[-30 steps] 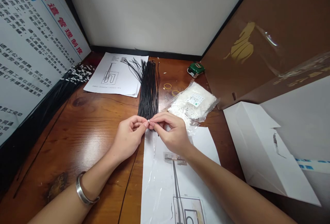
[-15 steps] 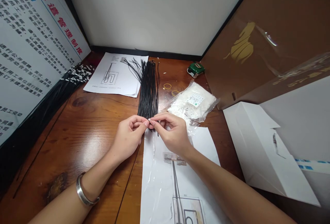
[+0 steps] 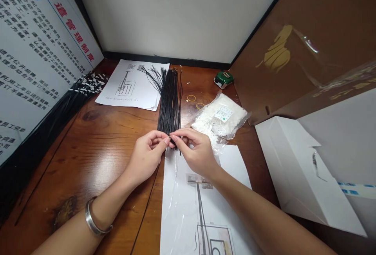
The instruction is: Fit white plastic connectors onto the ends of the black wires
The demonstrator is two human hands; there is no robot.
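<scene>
Two bare hands are meeting fingertip to fingertip at the near end of a bundle of thin black wires (image 3: 169, 102) that is lying lengthwise on the brown wooden tabletop (image 3: 96, 149). The left hand (image 3: 146, 157) is curling its fingers inward with thumb and forefinger pinched together, and the right hand (image 3: 196, 152) is pinching likewise against it; whatever small piece is sitting between the fingertips is too tiny to make out, though it is touching the wires' near tips. A silver metal bangle (image 3: 94, 217) is circling the left wrist. Just under the hands, a white printed sheet in a clear plastic sleeve (image 3: 199, 208) is lying flat, showing a drawing of a wire. Just right of the bundle, a clear plastic bag of small white parts (image 3: 220, 118) is resting, with two yellow rubber bands (image 3: 191, 98) near it and a small green tape measure (image 3: 223, 78) farther back. A second white paper sheet with a diagram (image 3: 129, 84) is lying beyond the bundle's far end to the left. Another stack of black wires with white ends (image 3: 76, 94) is leaning along the printed sign board (image 3: 35, 55) at the left. A white paper bag (image 3: 296, 176) is lying at the right, below a brown cardboard panel (image 3: 293, 39).
</scene>
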